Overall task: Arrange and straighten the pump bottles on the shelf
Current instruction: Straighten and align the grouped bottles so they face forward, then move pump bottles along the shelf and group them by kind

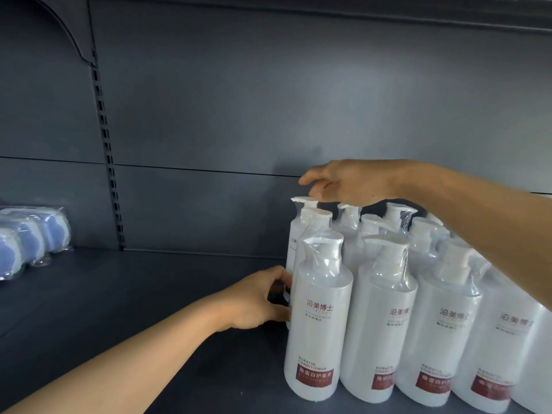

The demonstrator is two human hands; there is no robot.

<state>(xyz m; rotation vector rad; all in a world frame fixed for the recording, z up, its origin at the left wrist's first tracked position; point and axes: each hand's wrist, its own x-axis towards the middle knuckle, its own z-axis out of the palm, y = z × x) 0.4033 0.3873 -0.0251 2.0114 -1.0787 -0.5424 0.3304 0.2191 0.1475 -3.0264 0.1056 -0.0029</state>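
Several white pump bottles wrapped in clear film stand in rows on the dark shelf (149,294), at the right. The front-left bottle (316,324) carries a red label. My left hand (257,300) reaches in from the lower left, and its fingers curl against the left side of a bottle (294,252) standing behind the front one. My right hand (337,182) hovers above the back row with relaxed fingers, its fingertips at the pump head (303,201) of the rear-left bottle. Further bottles (379,318) continue rightward under my right forearm.
Film-wrapped blue and white packs (30,237) lie at the shelf's far left. A slotted upright (109,162) runs down the dark back panel. Bare shelf surface stretches between the packs and the bottles.
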